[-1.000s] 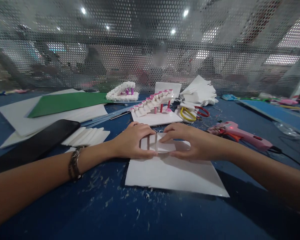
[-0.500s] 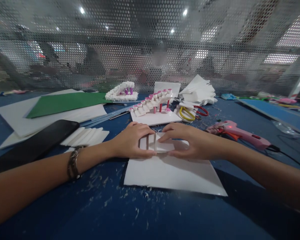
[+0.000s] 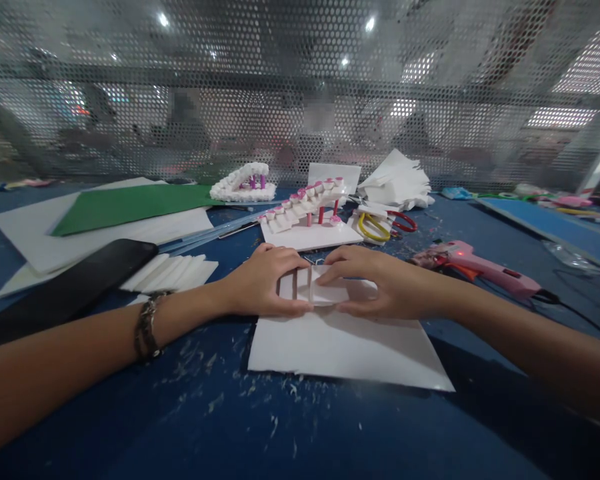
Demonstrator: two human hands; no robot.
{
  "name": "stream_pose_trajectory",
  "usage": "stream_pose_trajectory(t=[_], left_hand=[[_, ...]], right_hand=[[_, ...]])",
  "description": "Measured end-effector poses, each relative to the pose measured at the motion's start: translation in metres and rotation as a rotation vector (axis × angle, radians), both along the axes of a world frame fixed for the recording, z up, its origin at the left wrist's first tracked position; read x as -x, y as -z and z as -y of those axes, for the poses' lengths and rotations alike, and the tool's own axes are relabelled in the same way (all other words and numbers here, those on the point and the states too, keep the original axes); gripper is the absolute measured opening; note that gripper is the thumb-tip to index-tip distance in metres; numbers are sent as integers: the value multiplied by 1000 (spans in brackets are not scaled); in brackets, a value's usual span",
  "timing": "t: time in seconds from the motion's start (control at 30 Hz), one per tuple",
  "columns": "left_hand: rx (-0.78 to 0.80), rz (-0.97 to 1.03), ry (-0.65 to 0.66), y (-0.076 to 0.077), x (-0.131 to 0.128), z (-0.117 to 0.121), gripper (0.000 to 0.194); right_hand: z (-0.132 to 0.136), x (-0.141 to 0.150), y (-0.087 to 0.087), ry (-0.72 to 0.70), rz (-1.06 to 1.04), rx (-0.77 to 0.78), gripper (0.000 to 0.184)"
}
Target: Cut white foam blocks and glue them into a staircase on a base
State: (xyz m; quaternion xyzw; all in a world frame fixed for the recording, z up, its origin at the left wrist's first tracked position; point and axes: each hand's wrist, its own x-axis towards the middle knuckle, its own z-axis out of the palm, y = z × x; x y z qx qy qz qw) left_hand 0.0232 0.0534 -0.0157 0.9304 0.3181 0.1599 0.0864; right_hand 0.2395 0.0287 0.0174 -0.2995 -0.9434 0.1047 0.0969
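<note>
Small white foam-board pieces (image 3: 303,285) stand joined in a row on a white board (image 3: 340,353). My left hand (image 3: 265,280) is closed around their left end, thumb in front and fingers behind. On the right, my right hand (image 3: 387,283) grips the same pieces, its index finger resting on top and its thumb at the near edge. Part of the row and the far fingers are hidden. Just beyond the hands stands a small white stair model (image 3: 305,203) with pink discs and red posts on a white base.
A pink glue gun (image 3: 490,270) with its light on lies at the right. To the left are a black phone (image 3: 80,283), stacked white strips (image 3: 173,273) and a green sheet (image 3: 135,208). Scissors (image 3: 375,227) and another white model (image 3: 245,183) lie farther back, before a perforated metal screen (image 3: 260,100).
</note>
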Motion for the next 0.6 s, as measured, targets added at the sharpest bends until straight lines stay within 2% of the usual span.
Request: stream_pose_trajectory(t=[0.6], left_hand=[[-31, -21, 12, 0, -1, 2, 55]], right_hand=[[2, 1, -1, 11, 13, 2, 30]])
